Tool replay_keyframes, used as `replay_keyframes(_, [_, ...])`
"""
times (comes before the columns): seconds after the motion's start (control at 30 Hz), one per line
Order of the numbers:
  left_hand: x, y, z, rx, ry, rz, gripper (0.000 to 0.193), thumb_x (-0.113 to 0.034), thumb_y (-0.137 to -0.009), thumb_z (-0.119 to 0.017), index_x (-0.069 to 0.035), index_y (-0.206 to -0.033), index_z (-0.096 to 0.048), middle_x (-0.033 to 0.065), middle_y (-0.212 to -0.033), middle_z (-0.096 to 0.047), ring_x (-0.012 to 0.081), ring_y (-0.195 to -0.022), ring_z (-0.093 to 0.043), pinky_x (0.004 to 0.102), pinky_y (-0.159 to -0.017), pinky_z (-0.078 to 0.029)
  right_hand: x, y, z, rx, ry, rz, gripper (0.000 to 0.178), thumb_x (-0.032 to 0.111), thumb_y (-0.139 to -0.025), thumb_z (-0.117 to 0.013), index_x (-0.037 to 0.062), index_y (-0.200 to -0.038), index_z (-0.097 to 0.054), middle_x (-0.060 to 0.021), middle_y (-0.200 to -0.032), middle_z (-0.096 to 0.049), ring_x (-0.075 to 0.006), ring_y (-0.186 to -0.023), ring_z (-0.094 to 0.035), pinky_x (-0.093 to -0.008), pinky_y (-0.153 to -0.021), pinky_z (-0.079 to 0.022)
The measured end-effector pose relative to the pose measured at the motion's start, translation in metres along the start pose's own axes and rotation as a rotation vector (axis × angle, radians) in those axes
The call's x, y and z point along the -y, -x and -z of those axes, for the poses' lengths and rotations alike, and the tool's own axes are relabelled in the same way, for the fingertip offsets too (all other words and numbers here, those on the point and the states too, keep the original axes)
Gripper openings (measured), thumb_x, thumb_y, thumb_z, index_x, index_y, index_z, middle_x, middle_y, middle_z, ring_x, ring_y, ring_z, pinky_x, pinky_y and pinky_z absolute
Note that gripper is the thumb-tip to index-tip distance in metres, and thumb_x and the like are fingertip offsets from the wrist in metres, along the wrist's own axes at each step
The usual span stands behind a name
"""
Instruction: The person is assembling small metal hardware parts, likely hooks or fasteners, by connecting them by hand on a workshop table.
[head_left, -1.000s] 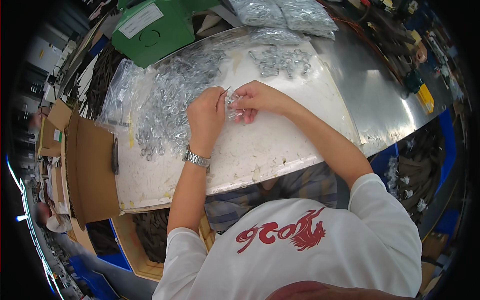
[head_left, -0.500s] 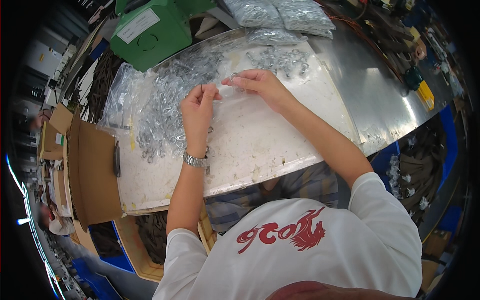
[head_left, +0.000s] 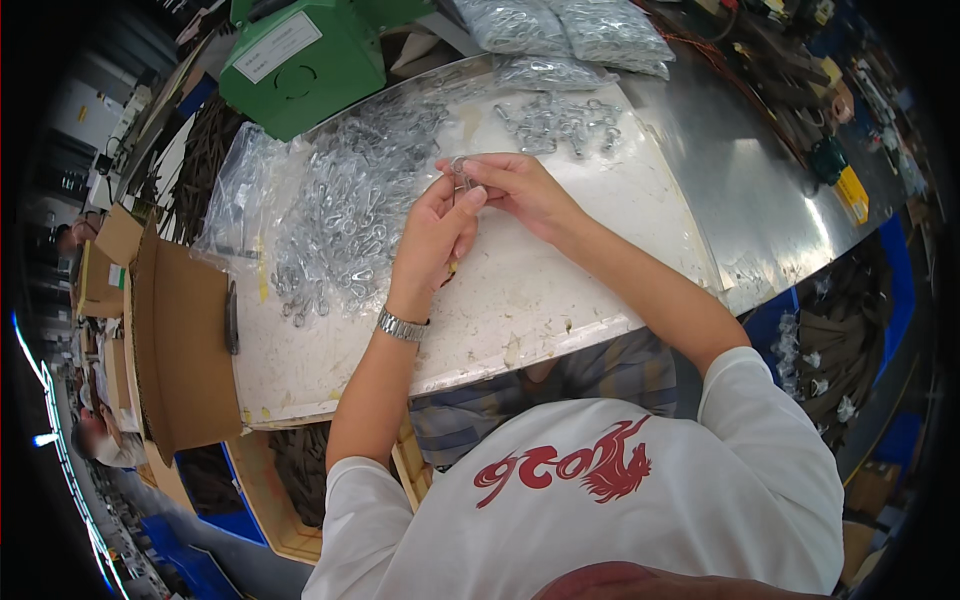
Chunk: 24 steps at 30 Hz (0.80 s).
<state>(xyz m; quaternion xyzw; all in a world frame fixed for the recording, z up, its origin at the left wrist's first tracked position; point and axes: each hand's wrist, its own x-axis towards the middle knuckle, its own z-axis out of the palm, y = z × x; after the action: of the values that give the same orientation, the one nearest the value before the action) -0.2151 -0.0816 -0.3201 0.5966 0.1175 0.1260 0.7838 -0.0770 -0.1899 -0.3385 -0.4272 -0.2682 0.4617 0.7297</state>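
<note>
Over the worktable (head_left: 560,290), my two hands meet in front of a heap of small metal hooks (head_left: 345,215). A small silvery hook (head_left: 459,167) is pinched in the fingers of my right hand (head_left: 530,193). My left hand (head_left: 432,238) is closed right beside it, thumb and fingertips at the hook. Out of the bottom of the left fist pokes the yellow and dark end of a slim tool (head_left: 452,267); the rest of it is hidden in my palm. More loose hooks (head_left: 565,122) lie beyond my right hand.
A green machine (head_left: 305,75) stands at the far left, and filled clear bags (head_left: 570,30) are stacked at the back. An open cardboard box (head_left: 185,340) adjoins the table's left edge, near a crumpled plastic bag (head_left: 245,190). Other people show, blurred, at far left.
My left hand has moved right and up to meet my right hand, which has dropped slightly. The hook now sits between both hands, and the tool end shows under my left fist.
</note>
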Motion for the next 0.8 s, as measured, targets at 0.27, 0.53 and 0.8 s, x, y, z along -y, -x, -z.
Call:
replay_keyframes(0.27, [0.004,-0.003,0.012,0.04,0.04,0.1,0.025,-0.022,-0.107,-0.062,0.002,-0.114,-0.07,0.0078,-0.09,-0.075,0.0021,-0.048,-0.042,0.0188,-0.043,-0.03,0.005,0.003,-0.002,0.03,-0.062,-0.02,0.043,0.033,-0.109,-0.056,-0.0037,-0.126,-0.07,-0.0157,-0.13,-0.073,-0.0051,-0.067,-0.055,-0.0242,-0.063,-0.048])
replay_keyframes(0.53, [0.006,-0.002,0.017,0.087,0.072,0.115,0.023,-0.021,-0.108,-0.06,0.0,-0.112,-0.067,0.0072,-0.092,-0.074,0.0016,-0.048,-0.04,0.0182,-0.043,-0.029,0.008,0.003,-0.007,-0.096,-0.054,0.112,0.041,0.03,-0.109,-0.056,-0.005,-0.126,-0.069,-0.0181,-0.125,-0.074,-0.0114,-0.078,-0.066,-0.0273,-0.072,-0.055])
replay_keyframes(0.8, [0.0,-0.002,0.012,-0.068,-0.075,-0.002,0.017,-0.016,-0.107,-0.061,-0.003,-0.112,-0.069,0.0065,-0.09,-0.076,0.0007,-0.052,-0.044,0.0166,-0.045,-0.032,0.002,0.003,0.002,-0.066,0.048,0.014,0.032,0.025,-0.105,-0.064,-0.0047,-0.116,-0.073,-0.0142,-0.113,-0.076,-0.0136,-0.08,-0.068,-0.0303,-0.083,-0.058])
